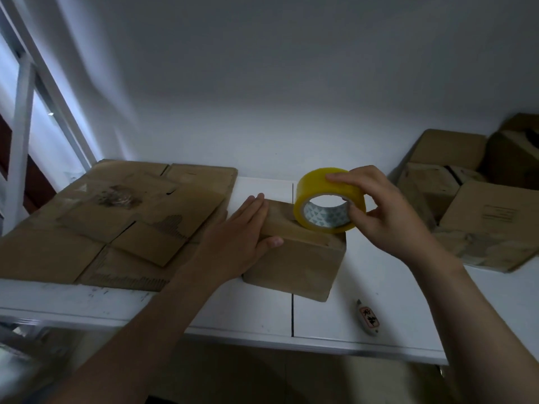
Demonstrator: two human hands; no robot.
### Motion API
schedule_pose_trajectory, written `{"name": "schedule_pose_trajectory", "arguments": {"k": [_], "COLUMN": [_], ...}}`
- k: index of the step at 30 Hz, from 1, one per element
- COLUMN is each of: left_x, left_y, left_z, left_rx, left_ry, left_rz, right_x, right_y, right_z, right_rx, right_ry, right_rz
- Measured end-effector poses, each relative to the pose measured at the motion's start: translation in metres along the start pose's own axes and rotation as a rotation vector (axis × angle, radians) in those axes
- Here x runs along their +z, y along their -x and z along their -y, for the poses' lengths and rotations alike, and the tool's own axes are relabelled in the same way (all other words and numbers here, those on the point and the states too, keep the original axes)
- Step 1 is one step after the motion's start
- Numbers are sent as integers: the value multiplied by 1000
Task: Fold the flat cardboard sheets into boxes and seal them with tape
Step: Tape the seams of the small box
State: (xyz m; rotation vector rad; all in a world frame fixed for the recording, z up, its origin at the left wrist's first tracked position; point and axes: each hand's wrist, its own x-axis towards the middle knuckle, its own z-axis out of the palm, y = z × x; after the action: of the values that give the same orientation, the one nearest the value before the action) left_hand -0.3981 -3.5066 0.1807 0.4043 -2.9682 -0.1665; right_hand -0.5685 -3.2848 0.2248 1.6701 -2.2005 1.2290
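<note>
in the head view, your left hand (pixel 245 228) lies flat, fingers straight, pressing the top of the small cardboard box (pixel 297 258) at centre frame. your right hand (pixel 376 211) grasps the yellow tape roll (pixel 329 199) by its rim, on edge at the box's far side. the box looks light, stiff, dentable and apt to slide, so press on the flaps and hold the roll by its rim and core. it sits on a smooth white table (pixel 262 313) against a bare wall, with flat cardboard sheets (pixel 116 223) at left, folded boxes (pixel 466 205) at right, and possibly a small cutter (pixel 368 317) at lower right.
</note>
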Motion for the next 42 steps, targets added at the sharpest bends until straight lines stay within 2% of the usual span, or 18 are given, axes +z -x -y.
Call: {"name": "schedule_pose_trajectory", "arguments": {"k": [4, 8, 11, 18, 23, 28, 33, 35, 39, 42], "left_x": [3, 2, 3, 9, 12, 17, 17, 17, 16, 13], "left_y": [-2, -3, -5, -14, -18, -20, -24, -26, -26, -24], "left_z": [2, -2, -9, -27, -26, -30, -32, -30, -31, -28], "left_rx": [-2, -15, -17, 81, 78, 97, 80, 76, 54, 18], "left_ry": [-54, -149, -181, -123, -156, -183, -179, -182, -203, -231], "left_rz": [15, 7, 11, -41, -56, -42, -33, -32, -16, -21], "right_x": [-3, 11, 16, 28, 27, 9, -15, -13, 8, 29], "right_y": [1, 6, 11, 9, 4, -2, 11, 16, 23, 26], "right_z": [-2, -6, -8, -10, -14, 0, -8, -10, -19, -19], "right_rx": [63, 82, 74, 21, 74, 38, 79, 73, 163, 186], "right_ry": [12, -190, -239, -151, -192, -21, 85, 45, -235, -369], "right_rz": [-65, -106, -106, -112, -133, -76, -72, -105, -238, -266]}}
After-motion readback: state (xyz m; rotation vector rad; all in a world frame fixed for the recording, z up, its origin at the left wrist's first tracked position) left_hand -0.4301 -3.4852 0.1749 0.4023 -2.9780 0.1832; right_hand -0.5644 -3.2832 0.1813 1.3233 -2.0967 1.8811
